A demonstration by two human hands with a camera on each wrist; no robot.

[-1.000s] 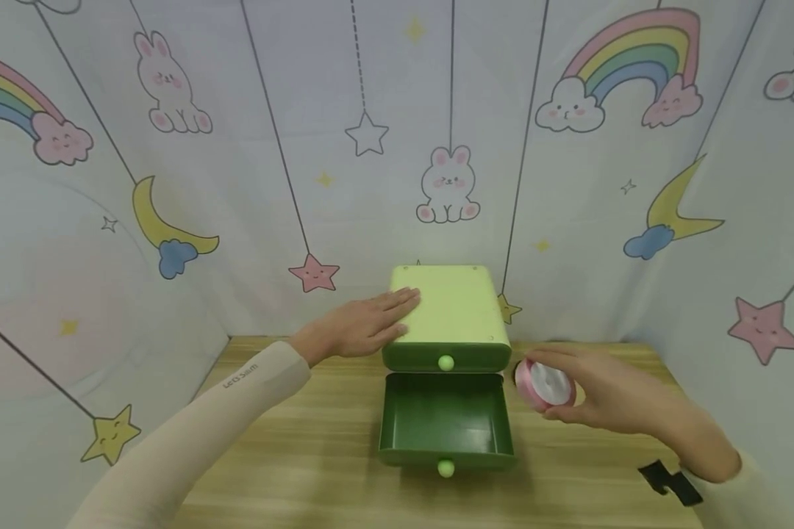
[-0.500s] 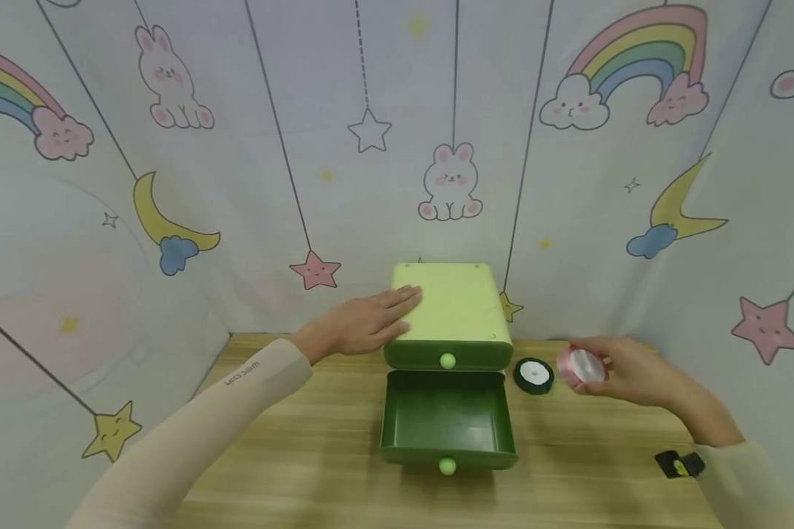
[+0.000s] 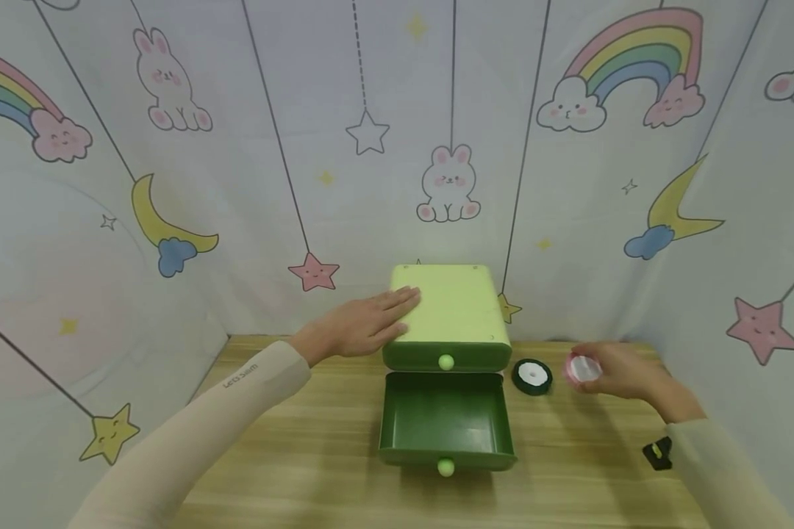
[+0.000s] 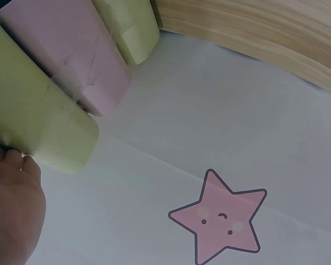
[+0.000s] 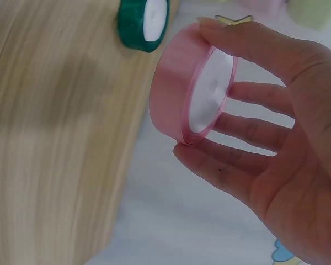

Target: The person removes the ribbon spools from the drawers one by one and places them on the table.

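- Nearest you, a dark green drawer [image 3: 445, 426] with a pale green knob [image 3: 445, 467] jutted from the front of the yellow-green cabinet [image 3: 459, 305], below its top drawer.
- To the right of the cabinet, your right hand [image 3: 625, 373] held a pink ribbon roll [image 5: 190, 83], thumb and fingers clamped on opposite edges of its rim. The roll looked raised off the wooden table [image 3: 291, 455], though contact was hard to judge. A light, even pinch seemed best; squeezing harder could have skewed the wound layers.
- Between the pink roll and the cabinet, just beside the cabinet's right side, a dark green ribbon roll [image 3: 532, 376] lay flat, white face up. The gap called for care, as a low pass could have knocked it.
- At the cabinet's left, your left hand [image 3: 360, 327] rested on the top with fingers straight, clamped on nothing. Gentle downward pressure there probably suited steadying the cabinet; pushing sideways might have slid it.
- Behind the cabinet hung a pale backdrop [image 3: 370, 220] printed with rabbits, stars, moons and rainbows.
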